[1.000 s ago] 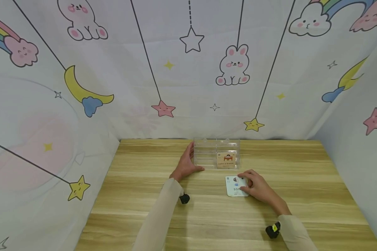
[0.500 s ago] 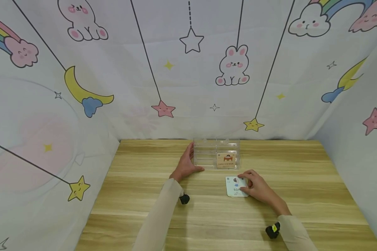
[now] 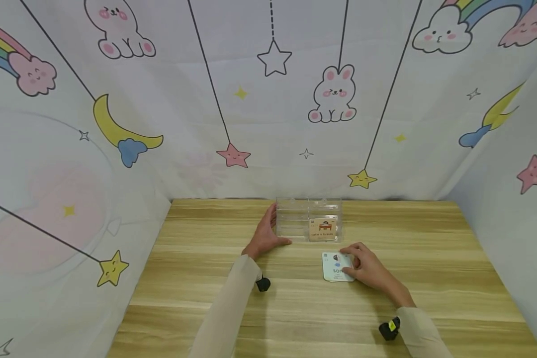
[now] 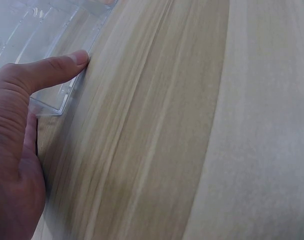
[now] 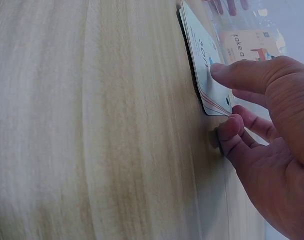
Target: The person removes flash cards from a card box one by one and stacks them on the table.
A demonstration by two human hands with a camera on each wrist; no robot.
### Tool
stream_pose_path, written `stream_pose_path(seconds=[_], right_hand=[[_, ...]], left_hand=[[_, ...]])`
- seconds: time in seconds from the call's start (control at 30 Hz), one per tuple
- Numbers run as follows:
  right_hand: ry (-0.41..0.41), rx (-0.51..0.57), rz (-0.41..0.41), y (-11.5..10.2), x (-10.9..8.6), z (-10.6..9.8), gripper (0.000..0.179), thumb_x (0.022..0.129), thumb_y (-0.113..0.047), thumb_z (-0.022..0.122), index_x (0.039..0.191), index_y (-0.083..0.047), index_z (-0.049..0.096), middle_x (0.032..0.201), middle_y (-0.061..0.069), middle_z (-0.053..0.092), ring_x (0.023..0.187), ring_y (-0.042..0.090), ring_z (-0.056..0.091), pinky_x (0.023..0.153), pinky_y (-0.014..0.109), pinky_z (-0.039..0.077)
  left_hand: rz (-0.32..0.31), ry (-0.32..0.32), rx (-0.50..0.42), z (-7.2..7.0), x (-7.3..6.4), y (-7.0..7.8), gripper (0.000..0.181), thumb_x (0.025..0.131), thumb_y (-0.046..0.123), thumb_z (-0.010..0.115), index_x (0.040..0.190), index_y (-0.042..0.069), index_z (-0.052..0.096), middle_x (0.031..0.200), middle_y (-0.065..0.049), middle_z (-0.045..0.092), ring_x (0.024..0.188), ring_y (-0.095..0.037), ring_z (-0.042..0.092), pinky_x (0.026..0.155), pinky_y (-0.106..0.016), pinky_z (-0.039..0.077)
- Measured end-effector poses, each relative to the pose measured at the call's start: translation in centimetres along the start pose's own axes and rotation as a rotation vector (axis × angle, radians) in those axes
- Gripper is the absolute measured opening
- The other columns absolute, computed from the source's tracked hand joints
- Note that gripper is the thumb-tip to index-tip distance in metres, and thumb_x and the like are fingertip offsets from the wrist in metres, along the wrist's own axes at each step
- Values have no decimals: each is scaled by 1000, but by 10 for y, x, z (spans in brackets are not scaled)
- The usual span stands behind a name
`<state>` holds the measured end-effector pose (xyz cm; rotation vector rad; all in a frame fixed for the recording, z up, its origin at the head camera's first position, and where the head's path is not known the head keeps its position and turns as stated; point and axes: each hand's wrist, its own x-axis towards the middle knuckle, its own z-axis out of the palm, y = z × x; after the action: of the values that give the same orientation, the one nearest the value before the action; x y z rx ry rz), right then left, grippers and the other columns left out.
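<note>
A clear plastic divided display rack (image 3: 293, 230) stands at the back of the table, and my left hand (image 3: 264, 234) holds its left side. The left thumb lies along the front edge in the left wrist view, the other fingers round the side. A "take a break" flash card (image 3: 322, 230) sits in the lower right compartment. In front of the rack lies a small stack of flash cards (image 3: 333, 266), a white "son" card on top. My right hand (image 3: 370, 268) pinches this stack at its right edge. In the right wrist view, the thumb presses the top card and fingers meet the edge.
The wood-grain table (image 3: 197, 298) runs back to a white curtain (image 3: 268, 124) printed with bunnies, stars and clouds. More curtain hangs at the left and right sides. A black wrist camera (image 3: 263, 284) is on the left sleeve, another camera (image 3: 389, 328) on the right.
</note>
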<state>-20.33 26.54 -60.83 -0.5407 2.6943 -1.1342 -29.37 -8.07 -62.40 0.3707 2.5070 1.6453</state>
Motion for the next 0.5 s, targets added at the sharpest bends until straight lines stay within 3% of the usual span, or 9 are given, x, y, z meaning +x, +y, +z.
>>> stream_pose_path(seconds=[0.27,0.5], right_hand=[[43,-18,10,-5,2,-5,49,91,-12,81,136,0,64,115,12,56,74,14,47,59,25,41],[72,-29,-23,-13,12,-17,52,92,-13,80,139,-1,61,118,17,59,76,18,50,59,26,44]], left_hand=[[1,-2,-1,0,2,-1,128,71,10,98,167,19,14,168,-6,29,151,-21,34,121,-31,33],[-8,0,4,0,3,-2,128,71,11,98,167,21,14,166,-6,31,150,-20,35,121,-28,33]])
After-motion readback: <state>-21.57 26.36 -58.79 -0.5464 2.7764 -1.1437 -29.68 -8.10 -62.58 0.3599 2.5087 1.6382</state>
